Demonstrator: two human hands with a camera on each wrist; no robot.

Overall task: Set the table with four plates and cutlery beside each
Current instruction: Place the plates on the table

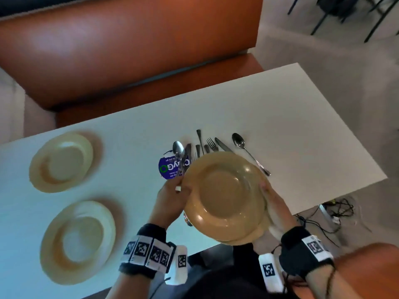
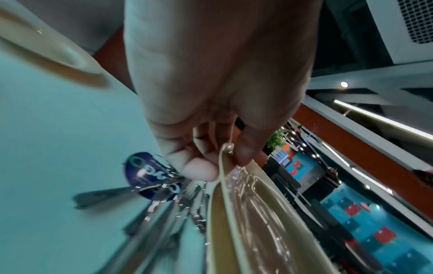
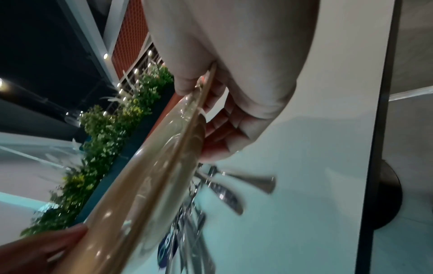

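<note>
Plates (image 1: 224, 195) in your grip, two stacked by the look of the double rim at the near edge, held tilted above the tabletop (image 1: 302, 130) near its front edge. Your left hand (image 1: 170, 199) pinches the stack's left rim, thumb on top and fingers curled beneath; the left wrist view shows the thumb tip (image 2: 201, 172) right at the lip. Your right hand (image 1: 274, 203) clamps the opposite rim, fingers (image 3: 222, 129) curled under.

Two more plates already lie flat at the left: a far plate (image 1: 61, 161) and a near plate (image 1: 78, 241), well apart from the stack.

Risks, as judged from here:
- Stack hangs directly over the cutlery pile (image 1: 205, 145). Lower it there and a rim lands on handles, rocks, and scatters forks.
- Spoon (image 1: 248, 153) lies angled at the right, its handle end running close to the stack's right side; a sweep rightward could knock it off.
- Rim-only pinches on glossy plates: separate the two and the lower one may slip.
- Stack overhangs the front edge; a drop here goes to your lap or the floor.
- Round blue sticker (image 1: 170, 168) under the left spoon — no hazard.
</note>
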